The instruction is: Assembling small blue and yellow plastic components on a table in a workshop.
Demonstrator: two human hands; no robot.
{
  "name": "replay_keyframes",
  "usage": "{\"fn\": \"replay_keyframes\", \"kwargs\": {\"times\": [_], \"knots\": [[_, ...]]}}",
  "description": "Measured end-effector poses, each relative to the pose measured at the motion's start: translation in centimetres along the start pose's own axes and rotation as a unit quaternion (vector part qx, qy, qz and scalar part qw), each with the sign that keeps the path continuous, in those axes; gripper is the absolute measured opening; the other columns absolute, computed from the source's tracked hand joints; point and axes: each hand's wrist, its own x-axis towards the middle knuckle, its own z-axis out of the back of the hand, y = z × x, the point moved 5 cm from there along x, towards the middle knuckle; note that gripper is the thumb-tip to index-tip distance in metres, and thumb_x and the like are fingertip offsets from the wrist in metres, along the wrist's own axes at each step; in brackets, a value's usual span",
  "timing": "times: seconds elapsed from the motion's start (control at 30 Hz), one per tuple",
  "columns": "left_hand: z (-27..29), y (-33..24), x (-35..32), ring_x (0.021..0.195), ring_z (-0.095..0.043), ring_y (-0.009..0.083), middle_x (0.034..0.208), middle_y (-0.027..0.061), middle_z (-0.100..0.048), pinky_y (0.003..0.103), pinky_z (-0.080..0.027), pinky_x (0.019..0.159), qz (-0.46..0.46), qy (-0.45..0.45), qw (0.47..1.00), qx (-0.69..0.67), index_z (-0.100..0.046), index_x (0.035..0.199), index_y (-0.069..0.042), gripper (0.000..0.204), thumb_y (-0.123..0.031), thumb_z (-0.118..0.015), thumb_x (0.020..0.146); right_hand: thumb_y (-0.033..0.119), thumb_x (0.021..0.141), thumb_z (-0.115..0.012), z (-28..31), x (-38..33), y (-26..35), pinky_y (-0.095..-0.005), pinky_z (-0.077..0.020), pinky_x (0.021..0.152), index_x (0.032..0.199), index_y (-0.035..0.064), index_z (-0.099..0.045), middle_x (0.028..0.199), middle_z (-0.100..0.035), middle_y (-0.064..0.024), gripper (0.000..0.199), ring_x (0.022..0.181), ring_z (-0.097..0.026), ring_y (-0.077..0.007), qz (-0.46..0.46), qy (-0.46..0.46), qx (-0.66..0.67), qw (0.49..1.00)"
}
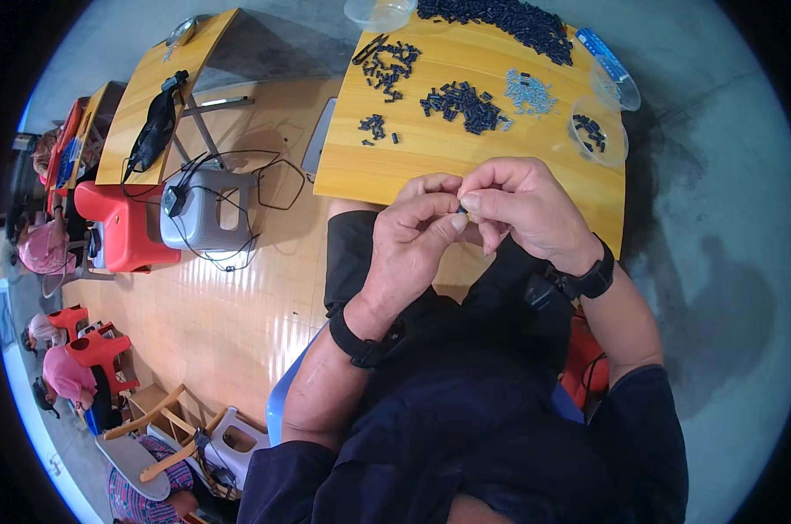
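Above my lap, just off the near table edge, my two hands meet fingertip to fingertip. My left hand [416, 232] pinches a small black cylindrical piece [462, 210] between thumb and forefinger. My right hand [531, 210] is closed in a pinch right against that piece; its fingertips hide whatever they hold. Beyond them on the yellow wooden table [395, 166] lie a pile of small black cylinders [465, 106], a heap of tiny pale grey pins [529, 93] and a small black cluster [374, 127]. A clear plastic bowl [616, 144] holds several black pieces.
A large black heap [509, 22] lies at the far edge. Black tweezers [369, 49] are beside loose pieces at far left. Another clear bowl [380, 12] and a blue box [601, 54] stand at the rim. Cables [256, 179] trail by a grey stool [208, 210]; other people sit leftward.
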Motion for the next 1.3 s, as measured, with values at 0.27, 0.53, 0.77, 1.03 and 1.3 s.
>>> {"fn": "replay_keyframes", "kwargs": {"times": [0.27, 0.53, 0.77, 1.03, 1.3], "knots": [[0.2, -1.0, 0.1, 0.114, -0.050, 0.0200, 0.119, 0.0141, -0.053, 0.030, -0.042, 0.092, -0.003, 0.001, 1.000, -0.006, -0.066, 0.094, 0.003, 0.012, 0.002, -0.061, 0.083, 0.011, 0.091, -0.057, -0.4, -0.3, 0.1, -0.0203, -0.0478, 0.044, 0.092, -0.0040, -0.060, 0.070, -0.059, -0.0043, 0.015, 0.048, -0.057, -0.0087, -0.003, -0.026, 0.018, 0.999], [0.0, -1.4, 0.0, 0.118, -0.047, 0.0191, 0.123, 0.0143, -0.050, 0.028, -0.041, 0.091, 0.008, 0.014, 0.998, -0.066, -0.065, 0.092, 0.005, 0.011, 0.004, -0.059, 0.083, 0.013, 0.091, -0.058, -0.6, -0.2, 0.1, -0.0208, -0.0482, 0.045, 0.092, -0.0033, -0.058, 0.070, -0.058, -0.0035, 0.016, 0.047, -0.057, -0.0092, -0.013, -0.007, 0.049, 0.999], [-0.7, -1.7, 0.0, 0.112, -0.053, 0.0191, 0.128, 0.0154, -0.046, 0.029, -0.054, 0.082, 0.028, 0.012, 0.996, -0.086, -0.063, 0.093, 0.009, 0.011, 0.006, -0.057, 0.084, 0.012, 0.091, -0.058, -0.5, -0.3, -0.1, -0.0193, -0.0464, 0.045, 0.089, -0.0018, -0.059, 0.065, -0.057, -0.0021, 0.014, 0.048, -0.056, -0.0079, -0.014, -0.013, 0.048, 0.999], [-0.6, -1.4, 0.0, 0.108, -0.056, 0.0203, 0.130, 0.0172, -0.044, 0.029, -0.057, 0.080, -0.012, 0.004, 1.000, -0.013, -0.062, 0.093, 0.009, 0.011, 0.006, -0.057, 0.084, 0.013, 0.090, -0.059, -0.3, -0.5, -0.8, -0.0181, -0.0454, 0.046, 0.090, -0.0016, -0.059, 0.065, -0.057, -0.0010, 0.015, 0.048, -0.053, -0.0064, -0.020, -0.043, 0.058, 0.997], [-0.3, -2.2, 1.0, 0.127, -0.042, 0.0279, 0.128, 0.0176, -0.050, 0.037, -0.036, 0.102, -0.019, 0.010, 1.000, 0.011, -0.067, 0.092, 0.001, 0.011, 0.002, -0.062, 0.082, 0.027, 0.091, -0.059, -0.5, -0.7, 0.2, -0.0247, -0.0516, 0.045, 0.087, 0.0020, -0.057, 0.065, -0.056, -0.0024, 0.025, 0.046, -0.054, -0.0089, -0.009, -0.037, 0.132, 0.990]]}}
